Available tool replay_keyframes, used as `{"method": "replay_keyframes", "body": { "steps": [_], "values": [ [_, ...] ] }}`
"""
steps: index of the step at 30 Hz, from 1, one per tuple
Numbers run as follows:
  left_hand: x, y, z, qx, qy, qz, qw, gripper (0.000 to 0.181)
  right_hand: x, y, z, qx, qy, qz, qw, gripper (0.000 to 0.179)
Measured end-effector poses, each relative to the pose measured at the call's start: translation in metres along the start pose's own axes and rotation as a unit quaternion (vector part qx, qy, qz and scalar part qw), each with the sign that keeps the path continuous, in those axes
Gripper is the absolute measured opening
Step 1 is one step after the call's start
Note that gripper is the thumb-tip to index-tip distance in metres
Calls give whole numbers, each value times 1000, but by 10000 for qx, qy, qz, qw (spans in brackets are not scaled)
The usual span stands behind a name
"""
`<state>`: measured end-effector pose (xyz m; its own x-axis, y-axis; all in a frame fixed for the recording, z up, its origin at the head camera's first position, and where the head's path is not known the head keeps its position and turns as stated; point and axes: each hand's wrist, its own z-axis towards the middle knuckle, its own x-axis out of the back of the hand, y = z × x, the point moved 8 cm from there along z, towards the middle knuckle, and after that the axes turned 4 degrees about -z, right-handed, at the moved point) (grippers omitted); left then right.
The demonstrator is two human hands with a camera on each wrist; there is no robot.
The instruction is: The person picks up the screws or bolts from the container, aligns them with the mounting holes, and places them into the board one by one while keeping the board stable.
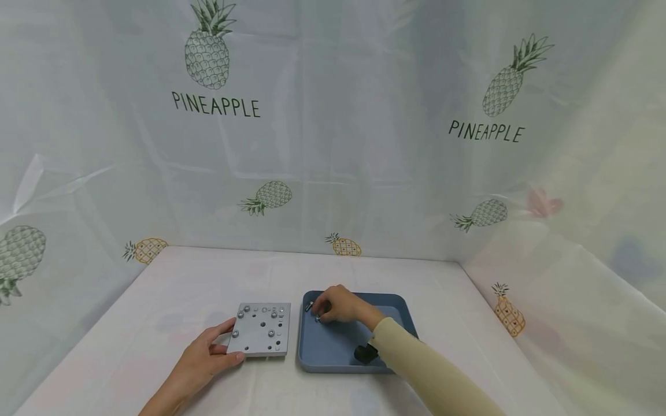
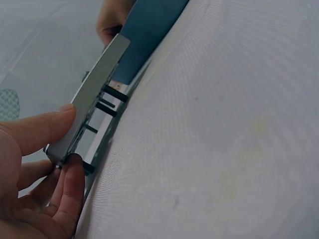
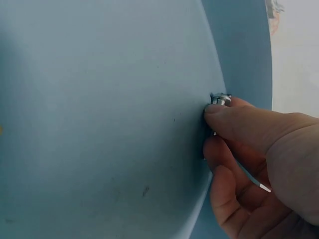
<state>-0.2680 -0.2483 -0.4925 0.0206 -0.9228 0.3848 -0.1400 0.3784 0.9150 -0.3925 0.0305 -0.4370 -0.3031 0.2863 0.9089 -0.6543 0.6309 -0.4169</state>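
My left hand (image 1: 205,353) grips the left side of a square silver metal plate (image 1: 253,342), thumb at its near edge and fingers at its left edge. Several socket-head screws stand in holes across the plate, and other holes are bare. From the side, in the left wrist view, dark screw shanks (image 2: 115,93) stick out below the plate close over the cloth. Inside the blue tray (image 1: 333,346), near its far left corner, my right hand (image 1: 344,306) pinches a small shiny screw (image 3: 221,99) between thumb and fingers; its lower part is hidden by them.
Another small metal screw (image 1: 309,306) lies by the tray's left wall. A black object (image 1: 366,354) shows beside the right sleeve, over the tray. White cloth (image 1: 208,277) covers the table, and a pineapple-print curtain (image 1: 354,144) hangs behind it and at both sides.
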Motion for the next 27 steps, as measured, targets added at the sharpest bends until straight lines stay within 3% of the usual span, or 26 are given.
{"method": "replay_keyframes", "body": {
  "steps": [11, 27],
  "values": [
    [0, 1, -1, 16, -12, -87, 10000, 98, -1, 4, 0, 14, -40, 6, 10000, 10],
    [1, 2, -2, -14, 2, -22, 10000, 98, 16, 7, -10, 119, 543, 351, 9978, 14]
  ]
}}
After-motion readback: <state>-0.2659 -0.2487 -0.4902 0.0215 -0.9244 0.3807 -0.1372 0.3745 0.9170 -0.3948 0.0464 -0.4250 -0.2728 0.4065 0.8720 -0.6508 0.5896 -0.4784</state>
